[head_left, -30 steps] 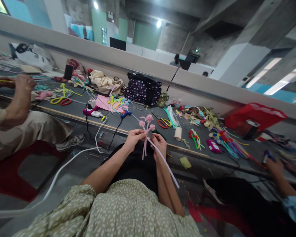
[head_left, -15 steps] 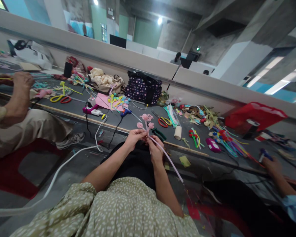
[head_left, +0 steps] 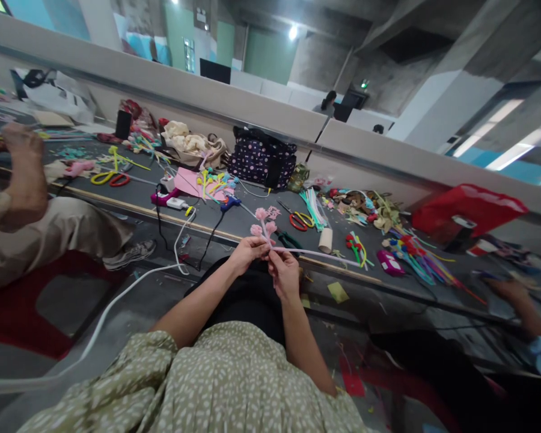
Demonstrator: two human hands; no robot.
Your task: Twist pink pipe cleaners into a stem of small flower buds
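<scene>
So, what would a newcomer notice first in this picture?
At the centre, the left hand and right hand pinch a pink pipe-cleaner flower sprig, with one long pink pipe cleaner trailing to the right. Behind them, a dark polka-dot bag sits on the long grey worktable, with a red bin far right.

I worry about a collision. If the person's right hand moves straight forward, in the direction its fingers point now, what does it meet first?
Probably the green-handled pliers on the table edge, just beyond the right hand; depth is uncertain. The red scissors lie further on.
</scene>
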